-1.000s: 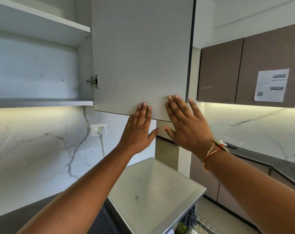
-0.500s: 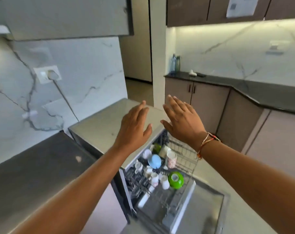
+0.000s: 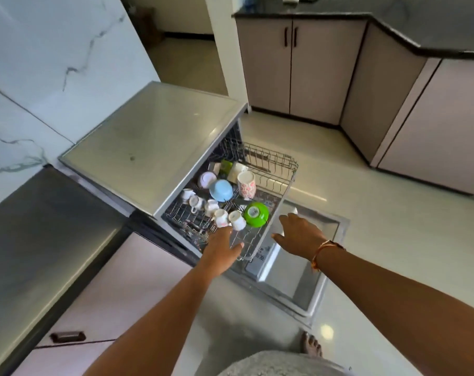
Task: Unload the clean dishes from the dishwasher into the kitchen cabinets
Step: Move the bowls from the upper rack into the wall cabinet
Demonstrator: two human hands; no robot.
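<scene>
Wire rack [image 3: 290, 167] beside outstretched hands [image 3: 221, 246] [image 3: 302, 237] (fingers [image 3: 286, 219] spread loosely).

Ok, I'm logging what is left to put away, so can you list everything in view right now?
dishwasher: one, steel-grey top, beside the counter
door: one, steel inside, folded down to the floor
rack: one, grey wire, pulled out above the door
small cups: about five, white, near end of the rack
green bowl: one, green with a sticker, upside down, beside the cups
blue bowl: one, light blue, mid rack
tall cup: one, white with floral print, next to the blue bowl
counter: one, dark grey, left
base cabinets: beige, far side
left hand: open, at the small cups
right hand: open, above the door; bracelet at the wrist
</scene>
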